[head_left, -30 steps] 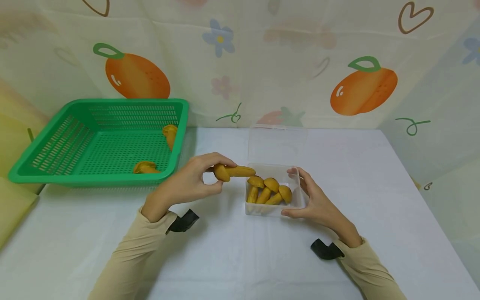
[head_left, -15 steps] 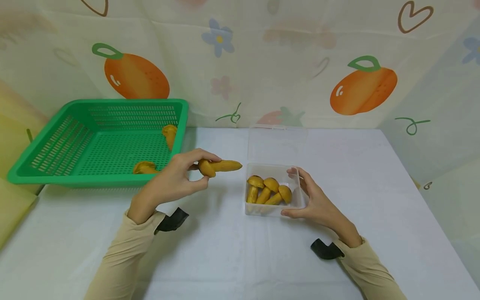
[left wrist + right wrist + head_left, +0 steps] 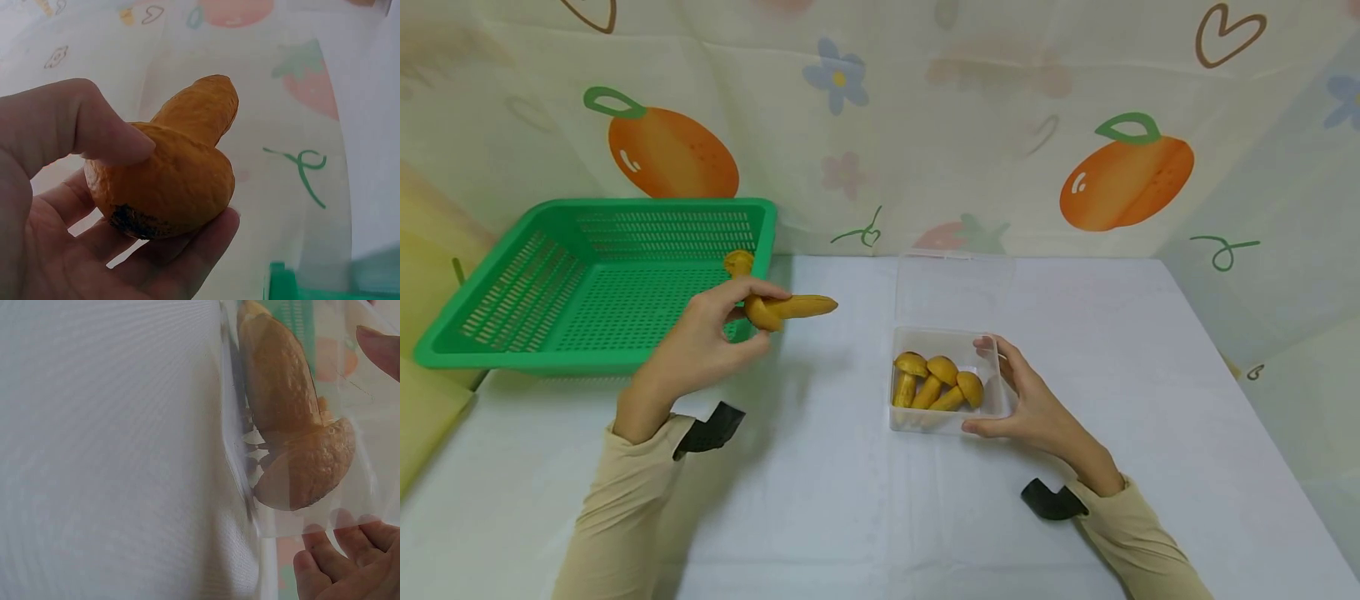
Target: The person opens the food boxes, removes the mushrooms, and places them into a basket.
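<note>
My left hand (image 3: 696, 342) pinches a yellow-brown mushroom (image 3: 801, 307) by its cap, over the right edge of the green basket (image 3: 572, 359). Its stem points right. Up close in the left wrist view, the cap of that mushroom (image 3: 169, 181) has a dark patch, with thumb and fingers around it. A clear plastic box (image 3: 943, 336) stands on the table, gripped at its right side by my right hand (image 3: 1037, 408). Three mushrooms (image 3: 942, 368) lie side by side in it. Through the box wall, the right wrist view shows one mushroom (image 3: 281, 381) closely.
Inside the basket, another mushroom (image 3: 739, 262) leans at the right wall; the front right corner is hidden behind my left hand. The clear lid (image 3: 955, 287) is raised behind the box. A printed curtain (image 3: 887, 125) hangs behind the white table (image 3: 850, 517).
My left hand has moved left and slightly up with its mushroom, away from the box to the basket's edge. My right hand and the box have stayed in place.
</note>
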Motion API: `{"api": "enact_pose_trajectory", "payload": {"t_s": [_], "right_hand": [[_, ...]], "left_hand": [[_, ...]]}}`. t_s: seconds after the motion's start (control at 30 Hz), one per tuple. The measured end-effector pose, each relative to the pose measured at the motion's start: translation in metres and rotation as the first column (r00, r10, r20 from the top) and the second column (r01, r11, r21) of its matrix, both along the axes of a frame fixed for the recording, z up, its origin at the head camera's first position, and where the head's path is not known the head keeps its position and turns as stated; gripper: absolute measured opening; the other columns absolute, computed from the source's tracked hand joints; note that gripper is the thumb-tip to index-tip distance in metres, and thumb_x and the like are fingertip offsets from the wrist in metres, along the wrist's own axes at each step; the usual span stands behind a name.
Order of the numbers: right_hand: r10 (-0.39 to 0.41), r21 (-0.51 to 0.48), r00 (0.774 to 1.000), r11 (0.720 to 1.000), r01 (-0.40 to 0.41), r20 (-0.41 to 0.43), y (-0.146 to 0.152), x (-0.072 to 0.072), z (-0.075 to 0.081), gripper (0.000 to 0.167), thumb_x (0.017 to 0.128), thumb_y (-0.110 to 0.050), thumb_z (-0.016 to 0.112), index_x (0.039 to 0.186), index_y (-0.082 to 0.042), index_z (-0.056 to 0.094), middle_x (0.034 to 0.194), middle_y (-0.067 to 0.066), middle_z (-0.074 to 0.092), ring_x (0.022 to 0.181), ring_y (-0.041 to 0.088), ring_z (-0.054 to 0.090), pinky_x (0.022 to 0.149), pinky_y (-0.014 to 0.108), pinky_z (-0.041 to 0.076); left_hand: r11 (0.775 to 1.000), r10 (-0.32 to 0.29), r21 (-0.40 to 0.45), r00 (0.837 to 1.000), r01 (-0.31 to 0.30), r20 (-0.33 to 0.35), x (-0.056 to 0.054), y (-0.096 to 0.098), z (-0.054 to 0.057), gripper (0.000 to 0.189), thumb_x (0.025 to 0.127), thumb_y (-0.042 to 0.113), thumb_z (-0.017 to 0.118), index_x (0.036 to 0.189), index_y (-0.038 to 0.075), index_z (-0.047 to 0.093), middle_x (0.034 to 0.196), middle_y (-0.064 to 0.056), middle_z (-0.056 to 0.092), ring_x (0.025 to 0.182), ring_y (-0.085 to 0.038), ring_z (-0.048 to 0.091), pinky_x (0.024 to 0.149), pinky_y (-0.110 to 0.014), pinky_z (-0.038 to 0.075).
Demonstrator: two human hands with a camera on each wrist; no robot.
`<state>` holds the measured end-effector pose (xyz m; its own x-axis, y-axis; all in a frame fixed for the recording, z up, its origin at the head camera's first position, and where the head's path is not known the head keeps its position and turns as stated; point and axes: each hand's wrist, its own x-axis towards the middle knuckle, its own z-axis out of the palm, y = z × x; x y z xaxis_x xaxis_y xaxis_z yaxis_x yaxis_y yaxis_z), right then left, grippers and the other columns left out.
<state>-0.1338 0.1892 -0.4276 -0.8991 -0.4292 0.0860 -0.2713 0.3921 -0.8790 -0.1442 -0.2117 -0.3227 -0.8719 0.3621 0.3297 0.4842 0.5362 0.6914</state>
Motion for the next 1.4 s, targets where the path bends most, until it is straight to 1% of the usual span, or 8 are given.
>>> {"api": "enact_pose_trajectory", "payload": {"t_s": [0.13, 0.27, 0.33, 0.5, 0.67, 0.8, 1.13, 1.4], "right_hand": [[0.001, -0.003, 1.0, 1.0, -0.001, 0.002, 0.0, 0.0, 0.0, 0.105, 0.071, -0.015, 0.09, 0.153, -0.013, 0.025, 0.156, 0.015, 0.033, 0.148, 0.036, 0.028, 0.12, 0.059, 0.02], [0.003, 0.0, 1.0, 1.0, -0.003, 0.0, 0.0, 0.0, 0.001, 0.104, 0.071, -0.015, 0.09, 0.153, -0.013, 0.025, 0.156, 0.015, 0.033, 0.148, 0.036, 0.028, 0.12, 0.059, 0.02], [0.005, 0.002, 1.0, 1.0, -0.005, 0.0, -0.001, 0.0, 0.001, 0.105, 0.071, -0.015, 0.09, 0.153, -0.013, 0.024, 0.156, 0.015, 0.033, 0.148, 0.035, 0.028, 0.12, 0.058, 0.02], [0.003, 0.002, 1.0, 1.0, -0.003, 0.003, -0.001, 0.001, 0.001, 0.105, 0.071, -0.015, 0.09, 0.153, -0.013, 0.024, 0.156, 0.015, 0.034, 0.148, 0.035, 0.028, 0.12, 0.058, 0.02], [0.002, 0.005, 1.0, 1.0, -0.002, 0.003, -0.001, 0.001, 0.0, 0.105, 0.071, -0.016, 0.09, 0.153, -0.012, 0.024, 0.156, 0.014, 0.034, 0.148, 0.035, 0.028, 0.12, 0.058, 0.02], [0.003, 0.007, 1.0, 1.0, -0.003, 0.003, 0.0, 0.002, 0.001, 0.105, 0.072, -0.016, 0.089, 0.153, -0.011, 0.023, 0.156, 0.014, 0.034, 0.148, 0.035, 0.028, 0.12, 0.058, 0.019], [0.004, 0.012, 1.0, 1.0, -0.004, -0.001, -0.001, 0.001, 0.002, 0.105, 0.072, -0.016, 0.089, 0.154, -0.011, 0.023, 0.156, 0.015, 0.034, 0.148, 0.036, 0.027, 0.12, 0.059, 0.019], [0.004, 0.013, 1.0, 1.0, -0.004, -0.005, -0.001, 0.001, 0.001, 0.106, 0.072, -0.016, 0.089, 0.154, -0.011, 0.023, 0.157, 0.016, 0.033, 0.148, 0.037, 0.027, 0.12, 0.06, 0.019]], "left_hand": [[0.999, 0.046, 0.015, 0.999, -0.046, -0.004, -0.001, -0.01, 0.001, 0.044, 0.079, -0.014, 0.058, 0.118, 0.005, 0.064, 0.113, -0.011, 0.067, 0.097, -0.003, 0.055, 0.09, -0.006, 0.046], [0.996, 0.088, 0.022, 0.996, -0.088, 0.008, 0.0, -0.019, 0.003, 0.044, 0.08, -0.014, 0.058, 0.12, 0.004, 0.063, 0.115, -0.014, 0.065, 0.097, -0.001, 0.055, 0.077, -0.008, 0.048], [0.994, 0.109, 0.022, 0.994, -0.11, 0.015, 0.0, -0.023, 0.004, 0.043, 0.081, -0.013, 0.058, 0.12, 0.003, 0.063, 0.117, -0.014, 0.064, 0.097, 0.0, 0.055, 0.076, -0.007, 0.048], [0.985, 0.17, 0.035, 0.985, -0.171, 0.035, 0.0, -0.037, 0.005, 0.044, 0.081, -0.013, 0.058, 0.122, 0.002, 0.062, 0.118, -0.008, 0.061, 0.097, -0.002, 0.055, 0.088, -0.003, 0.045], [0.971, 0.237, 0.023, 0.97, -0.239, 0.054, -0.003, -0.051, 0.001, 0.043, 0.083, -0.01, 0.06, 0.123, 0.005, 0.063, 0.114, 0.001, 0.06, 0.097, -0.003, 0.054, 0.087, -0.002, 0.043], [0.962, 0.274, -0.004, 0.959, -0.275, 0.078, -0.006, -0.058, -0.002, 0.042, 0.084, -0.007, 0.06, 0.125, 0.005, 0.061, 0.114, 0.0, 0.058, 0.097, -0.002, 0.053, 0.087, -0.001, 0.041], [0.945, 0.325, -0.066, 0.942, -0.32, 0.087, -0.01, -0.068, -0.008, 0.037, 0.087, -0.006, 0.059, 0.124, 0.002, 0.06, 0.115, -0.009, 0.058, 0.095, -0.001, 0.049, 0.085, -0.002, 0.038], [0.942, 0.319, -0.148, 0.942, -0.302, 0.106, -0.013, -0.083, -0.015, 0.035, 0.09, -0.003, 0.059, 0.125, 0.001, 0.059, 0.129, -0.018, 0.059, 0.097, -0.001, 0.044, 0.081, -0.012, 0.038]]}}
